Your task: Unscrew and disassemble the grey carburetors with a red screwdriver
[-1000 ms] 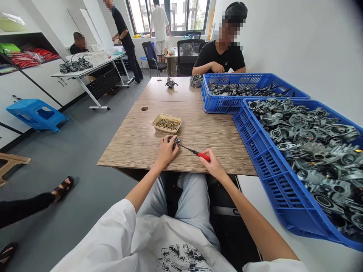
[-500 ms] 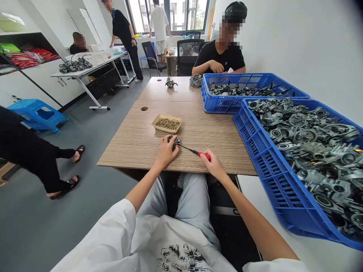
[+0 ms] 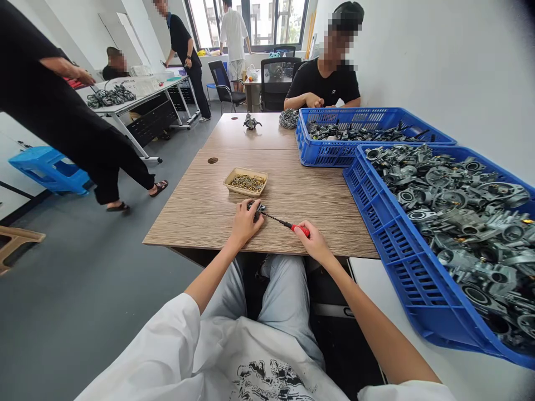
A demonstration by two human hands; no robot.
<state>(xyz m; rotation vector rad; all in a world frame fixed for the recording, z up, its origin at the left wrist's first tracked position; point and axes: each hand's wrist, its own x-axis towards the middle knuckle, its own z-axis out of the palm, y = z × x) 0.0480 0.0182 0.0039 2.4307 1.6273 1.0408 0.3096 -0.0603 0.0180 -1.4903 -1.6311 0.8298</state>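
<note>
My left hand (image 3: 247,220) is wrapped round a small grey metal casting (image 3: 259,208) on the table, and the fingers cover most of it. It resembles the carburetor bodies in the near crate. In my right hand (image 3: 312,240) is a screwdriver (image 3: 300,228) with a red and black handle. Its thin dark shaft slants up to the left, and the tip meets the casting's right side; the exact contact point is too small to make out. Just beyond my left hand stands a beige tray (image 3: 228,188) holding many small brass-coloured screws (image 3: 247,182).
A blue crate (image 3: 376,223) heaped with metal castings (image 3: 455,195) stands close on my right. Behind it is another blue crate (image 3: 321,159) of parts. A single casting (image 3: 251,121) lies at the table's far end, near a seated person (image 3: 324,83). Someone in black (image 3: 83,128) walks at left.
At left, the person in black has stepped forward, farther into view. The seated co-worker's hands have shifted slightly. My hands, the screwdriver and the casting look almost unmoved.
</note>
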